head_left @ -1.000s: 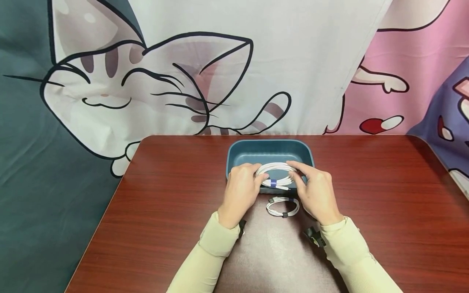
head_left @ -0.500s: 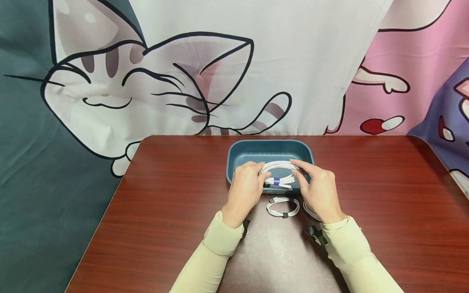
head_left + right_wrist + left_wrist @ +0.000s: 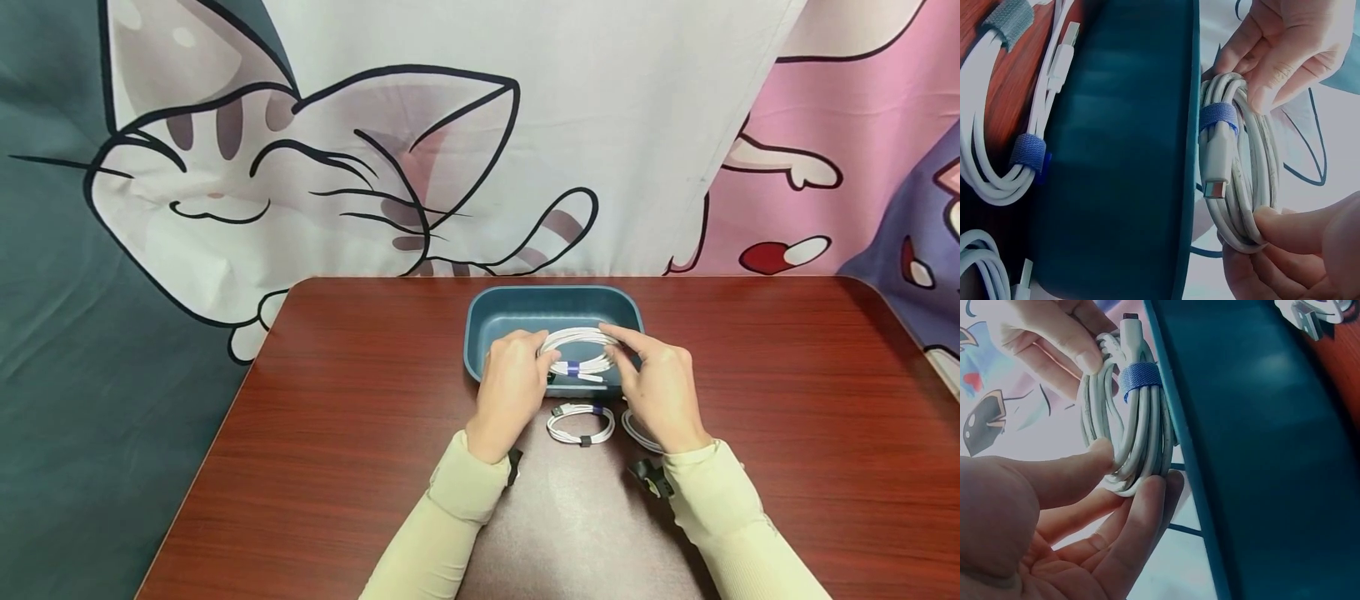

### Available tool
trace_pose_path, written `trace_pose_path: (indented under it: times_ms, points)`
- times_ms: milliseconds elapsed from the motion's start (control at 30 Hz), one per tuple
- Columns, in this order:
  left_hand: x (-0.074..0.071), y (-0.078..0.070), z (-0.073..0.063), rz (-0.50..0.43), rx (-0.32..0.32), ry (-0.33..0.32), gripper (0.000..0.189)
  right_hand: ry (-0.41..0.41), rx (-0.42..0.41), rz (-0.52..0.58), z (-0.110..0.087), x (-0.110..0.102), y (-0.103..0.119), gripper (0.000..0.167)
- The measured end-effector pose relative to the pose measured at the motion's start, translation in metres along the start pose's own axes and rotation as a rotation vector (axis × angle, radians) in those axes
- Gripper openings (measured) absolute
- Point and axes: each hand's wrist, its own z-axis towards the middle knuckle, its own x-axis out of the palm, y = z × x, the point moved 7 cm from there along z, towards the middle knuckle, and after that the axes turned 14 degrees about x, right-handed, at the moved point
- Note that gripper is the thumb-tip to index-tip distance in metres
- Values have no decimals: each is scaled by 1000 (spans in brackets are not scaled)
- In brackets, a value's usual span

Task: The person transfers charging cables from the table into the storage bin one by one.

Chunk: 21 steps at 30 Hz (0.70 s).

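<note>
A coil of white cable [image 3: 577,334] is held between both hands over the front part of a teal bin [image 3: 551,292]. A blue-purple strap [image 3: 1140,378] binds it, and a USB-C plug [image 3: 1215,172] with a metal tip lies along the coil. My left hand [image 3: 512,387] pinches the coil's left end between thumb and fingers. At the right end, my right hand [image 3: 663,392] grips it in the same way. In the wrist views the coil appears beside the bin's wall.
In front of the bin lies a smaller white cable coil [image 3: 586,441] with a dark tie and a USB plug. Another white coil [image 3: 637,437] lies to its right, partly hidden by my right hand. A patterned curtain [image 3: 637,125] hangs behind the brown table [image 3: 360,400].
Both hands have shifted slightly right and a little upward in the head view, carrying the cable coil along. The coil on the table at right shows more now. Bin and table coils stay put.
</note>
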Motion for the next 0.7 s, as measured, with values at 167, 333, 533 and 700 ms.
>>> trace_pose_path:
  times_ms: [167,333,533,700]
  points:
    - [4,0,1,5,-9,-3,29,17,10,-6,1,2,-3,28]
    - [7,-1,1,16,-5,-9,29,29,12,-13,1,3,-5,29]
    - [13,1,2,-9,-19,-8,29,44,19,-22,2,6,-8,30]
    - [17,2,2,-26,-34,10,30,59,27,-33,2,8,-10,30]
